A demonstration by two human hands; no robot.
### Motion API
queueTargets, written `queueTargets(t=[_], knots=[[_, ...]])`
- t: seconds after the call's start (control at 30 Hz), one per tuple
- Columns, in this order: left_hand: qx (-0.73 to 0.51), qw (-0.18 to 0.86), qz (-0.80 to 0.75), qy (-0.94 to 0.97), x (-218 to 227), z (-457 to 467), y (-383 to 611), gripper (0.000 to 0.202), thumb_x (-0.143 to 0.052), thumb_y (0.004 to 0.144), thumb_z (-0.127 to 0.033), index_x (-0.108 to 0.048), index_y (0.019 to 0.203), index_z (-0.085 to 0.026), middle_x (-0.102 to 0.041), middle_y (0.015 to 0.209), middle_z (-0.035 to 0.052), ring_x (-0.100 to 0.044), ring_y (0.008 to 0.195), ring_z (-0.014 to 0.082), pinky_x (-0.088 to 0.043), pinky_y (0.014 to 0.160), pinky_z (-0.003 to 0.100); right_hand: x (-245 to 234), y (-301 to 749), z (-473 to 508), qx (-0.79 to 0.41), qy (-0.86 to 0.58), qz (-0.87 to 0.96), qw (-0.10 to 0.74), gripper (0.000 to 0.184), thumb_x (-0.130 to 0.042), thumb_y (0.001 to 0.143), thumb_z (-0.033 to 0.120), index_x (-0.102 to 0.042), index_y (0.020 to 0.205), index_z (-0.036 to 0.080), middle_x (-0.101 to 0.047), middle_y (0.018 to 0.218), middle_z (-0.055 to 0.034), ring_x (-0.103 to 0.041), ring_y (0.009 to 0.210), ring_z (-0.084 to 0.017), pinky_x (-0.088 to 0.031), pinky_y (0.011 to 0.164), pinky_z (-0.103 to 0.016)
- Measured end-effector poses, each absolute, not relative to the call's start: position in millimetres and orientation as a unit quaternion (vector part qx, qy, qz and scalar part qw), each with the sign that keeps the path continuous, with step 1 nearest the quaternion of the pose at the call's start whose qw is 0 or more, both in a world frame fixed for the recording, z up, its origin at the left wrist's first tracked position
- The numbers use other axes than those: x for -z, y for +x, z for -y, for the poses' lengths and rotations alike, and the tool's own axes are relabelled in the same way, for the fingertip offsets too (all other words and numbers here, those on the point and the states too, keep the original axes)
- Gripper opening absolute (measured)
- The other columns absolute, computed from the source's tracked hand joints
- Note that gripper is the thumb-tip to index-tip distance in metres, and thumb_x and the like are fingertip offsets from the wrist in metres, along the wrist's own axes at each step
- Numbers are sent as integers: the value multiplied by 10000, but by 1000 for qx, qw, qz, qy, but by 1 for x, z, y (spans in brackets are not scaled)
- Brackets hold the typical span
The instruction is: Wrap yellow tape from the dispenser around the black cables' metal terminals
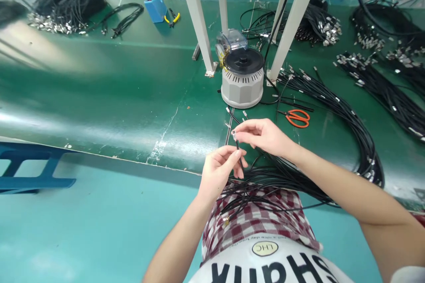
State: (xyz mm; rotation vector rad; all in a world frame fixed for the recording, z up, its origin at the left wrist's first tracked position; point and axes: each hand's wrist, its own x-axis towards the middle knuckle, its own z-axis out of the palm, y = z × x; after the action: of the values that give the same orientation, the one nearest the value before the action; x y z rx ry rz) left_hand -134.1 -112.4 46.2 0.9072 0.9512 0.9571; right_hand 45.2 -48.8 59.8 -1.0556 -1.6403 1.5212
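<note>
A black cable point(241, 166) with a small silvery connector point(234, 135) at its upper end is between my hands. My left hand point(220, 168) pinches the cable just below the connector. At the connector itself, my right hand point(260, 136) has thumb and fingers closed on it. Below both hands a bundle of loose black cables point(282, 174) lies over the table's front edge and my lap. A grey round device with a black lid point(243, 84) stands just beyond my hands, and a few more connector ends point(245, 114) lie in front of it.
Orange-handled scissors point(298, 118) lie to the right on the green table point(133, 79). White posts point(201, 22) rise behind the device. Cable bundles point(381, 93) cover the right side. A blue box point(156, 7), yellow-handled cutters point(172, 18) and a cable pile point(69, 4) are at the back left.
</note>
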Motion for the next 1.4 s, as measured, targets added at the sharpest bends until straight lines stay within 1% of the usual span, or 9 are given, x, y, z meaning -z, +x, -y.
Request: queueTargets(t=[0.17, 0.27, 0.5, 0.63, 0.77, 0.9, 1.0, 1.17, 1.4], knots=[[-417, 726, -416, 354, -41, 109, -140, 344, -716, 858, -430, -653, 1001, -124, -722, 731, 60, -575, 414, 99, -468, 439, 219, -69, 37, 29, -630, -366, 628, 272, 267, -777, 791, 382, -739, 873, 130, -704, 737, -23, -594, 607, -106, -459, 571, -227], [-431, 725, -422, 332, -38, 105, -144, 334, -728, 852, -417, -642, 966, -115, -723, 752, 70, -614, 451, 112, -488, 463, 221, -78, 37, -7, -642, -426, 523, 364, 242, -814, 763, 338, -740, 846, 123, -707, 715, -12, -512, 487, -53, -404, 473, -188], [-441, 731, -422, 305, -39, 104, -149, 333, -733, 850, -413, -626, 955, -115, -724, 765, 75, -633, 463, 123, -483, 469, 223, -90, 1, -84, -684, -453, 346, 456, 300, -633, 934, 419, -651, 855, 130, -715, 808, -63, -536, 524, -39, -398, 427, -149], [-443, 735, -420, 297, -39, 107, -151, 358, -749, 829, -437, -623, 947, -124, -722, 755, 73, -632, 462, 130, -487, 475, 233, -93, -16, -100, -714, -436, 291, 464, 243, -514, 1008, 301, -613, 847, 149, -674, 717, -10, -530, 495, -24, -358, 403, -130], [-446, 733, -419, 297, -39, 109, -151, 359, -751, 825, -442, -625, 940, -127, -725, 757, 72, -632, 459, 131, -484, 472, 236, -102, -15, -89, -735, -421, 288, 446, 184, -492, 1000, 192, -623, 877, 153, -583, 572, 51, -455, 422, -10, -296, 380, -122], [-453, 723, -425, 302, -44, 113, -150, 323, -732, 849, -413, -616, 934, -125, -736, 782, 85, -645, 479, 134, -479, 482, 229, -107, 0, -36, -768, -396, 349, 363, 75, -674, 884, 184, -696, 881, 113, -645, 613, 13, -501, 450, -25, -356, 424, -135], [-459, 717, -420, 315, -49, 117, -149, 266, -690, 888, -376, -596, 928, -130, -741, 800, 91, -647, 491, 132, -475, 495, 226, -106, 19, 10, -701, -378, 523, 303, 234, -682, 898, 343, -727, 908, 113, -682, 642, -7, -550, 469, -46, -388, 466, -156], [-460, 698, -414, 360, -61, 121, -143, 195, -608, 946, -342, -595, 969, -149, -703, 757, 46, -635, 504, 123, -480, 526, 235, -109, 50, 56, -616, -418, 642, 186, 698, -374, 947, 699, -719, 754, 124, -640, 569, -32, -560, 464, -96, -441, 505, -229], [-402, 613, -468, 495, -76, 129, -128, 306, -790, 805, -325, -619, 998, -161, -667, 743, 6, -612, 536, 110, -513, 533, 235, -129, 59, 82, -451, -480, 743, 116, 760, -325, 925, 756, -626, 549, 168, -580, 499, -19, -491, 462, -98, -319, 525, -274]])
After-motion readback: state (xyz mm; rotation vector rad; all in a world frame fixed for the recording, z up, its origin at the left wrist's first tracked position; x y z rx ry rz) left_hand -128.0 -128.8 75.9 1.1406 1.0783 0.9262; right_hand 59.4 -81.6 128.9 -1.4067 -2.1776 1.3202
